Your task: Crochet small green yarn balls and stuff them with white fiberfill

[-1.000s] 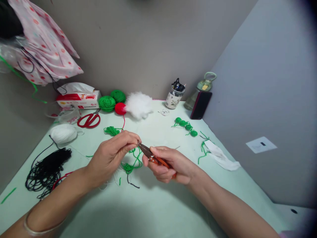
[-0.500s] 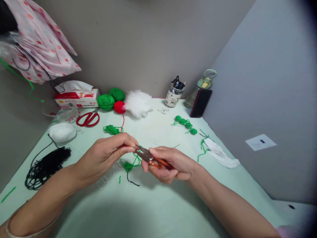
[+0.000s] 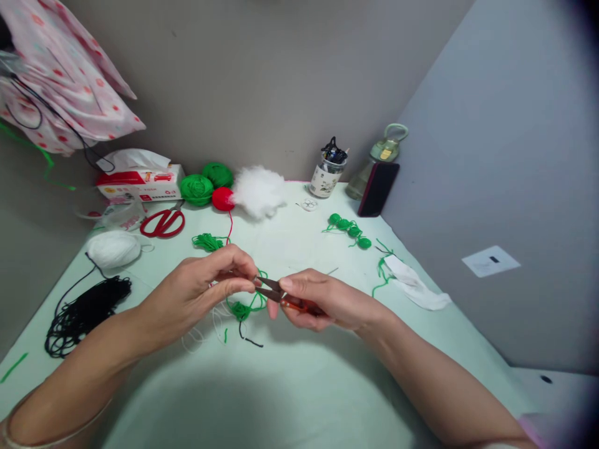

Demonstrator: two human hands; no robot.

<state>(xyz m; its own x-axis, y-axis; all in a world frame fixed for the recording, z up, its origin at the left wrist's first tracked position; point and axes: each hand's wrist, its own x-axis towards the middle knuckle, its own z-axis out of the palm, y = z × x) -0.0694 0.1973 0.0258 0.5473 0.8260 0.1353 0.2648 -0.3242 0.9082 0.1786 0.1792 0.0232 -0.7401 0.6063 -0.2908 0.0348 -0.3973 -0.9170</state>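
My right hand (image 3: 313, 298) grips a pair of small thread snips (image 3: 270, 290) with orange handles; their blades are apart and point left. Close to the tips, my left hand (image 3: 219, 277) pinches with thumb and fingertips, and whatever lies between them is too small to make out. Below and behind the blades, a tangle of green yarn (image 3: 241, 310) rests on the table. A short black strand (image 3: 253, 342) and thin white thread (image 3: 191, 338) lie around it.
Red-handled scissors (image 3: 163, 223), a white yarn ball (image 3: 113, 249) and a black yarn bundle (image 3: 88, 318) lie left. Green yarn balls (image 3: 196, 189) and white stuffing (image 3: 259, 192) sit at the back. Right are green crocheted balls (image 3: 354, 231), a phone (image 3: 379, 189) and white cloth (image 3: 415, 282).
The blades of the snips have spread wider, and the handles have turned further into my right hand. My left fingertips remain at the blade tips. The view has shifted slightly.
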